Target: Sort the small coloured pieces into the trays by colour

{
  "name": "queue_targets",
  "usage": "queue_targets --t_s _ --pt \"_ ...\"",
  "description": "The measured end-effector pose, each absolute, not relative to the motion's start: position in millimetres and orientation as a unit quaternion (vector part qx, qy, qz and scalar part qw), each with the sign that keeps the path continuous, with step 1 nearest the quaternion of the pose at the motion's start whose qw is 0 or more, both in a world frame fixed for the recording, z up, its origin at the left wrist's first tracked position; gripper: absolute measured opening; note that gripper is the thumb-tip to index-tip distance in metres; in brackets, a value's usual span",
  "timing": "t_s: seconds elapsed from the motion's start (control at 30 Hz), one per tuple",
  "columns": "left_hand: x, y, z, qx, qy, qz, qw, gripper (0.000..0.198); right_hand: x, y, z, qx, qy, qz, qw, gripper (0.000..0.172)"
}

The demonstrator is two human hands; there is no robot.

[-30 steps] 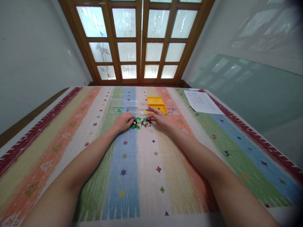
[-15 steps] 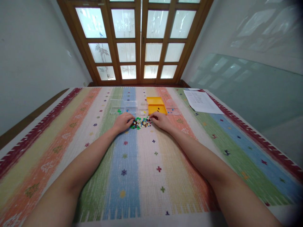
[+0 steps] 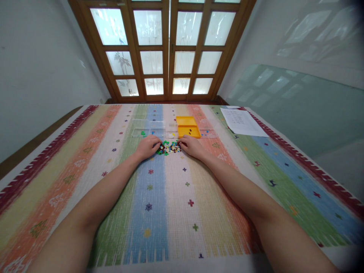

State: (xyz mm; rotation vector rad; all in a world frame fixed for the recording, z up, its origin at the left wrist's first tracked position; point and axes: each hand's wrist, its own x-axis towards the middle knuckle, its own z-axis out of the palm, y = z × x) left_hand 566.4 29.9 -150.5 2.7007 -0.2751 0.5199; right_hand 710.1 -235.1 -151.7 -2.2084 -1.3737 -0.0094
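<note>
A pile of tiny coloured pieces [image 3: 170, 148], green, brown, blue, yellow and pale, lies on the striped tablecloth. My left hand [image 3: 148, 146] rests at the pile's left edge, its fingers curled and thumb drawn in. At the right edge is my right hand [image 3: 192, 145], fingertips pinched together over the pieces. Whatever either hand holds is too small or hidden to make out. Just behind the hands, an open yellow box [image 3: 194, 131] has a few dark pieces inside. To its left, a clear plastic box [image 3: 135, 129] contains green and blue pieces.
Between the clear and yellow boxes, a small clear container [image 3: 171, 130] has yellow pieces. Another clear container [image 3: 210, 133] with blue pieces stands right of the yellow box. Printed paper [image 3: 243, 122] lies at the back right. Beyond the table are wooden glass-paned doors [image 3: 170, 60].
My right hand has shifted slightly left, onto the right edge of the pile. My left hand stays almost in place. The boxes have not moved.
</note>
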Motion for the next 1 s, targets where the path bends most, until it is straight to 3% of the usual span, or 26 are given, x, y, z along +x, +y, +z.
queue_targets --t_s 1.0 --pt "568 29 -153 0.959 -0.101 0.185 0.189 0.027 698 -221 -143 -0.859 -0.452 0.003 0.241 0.009"
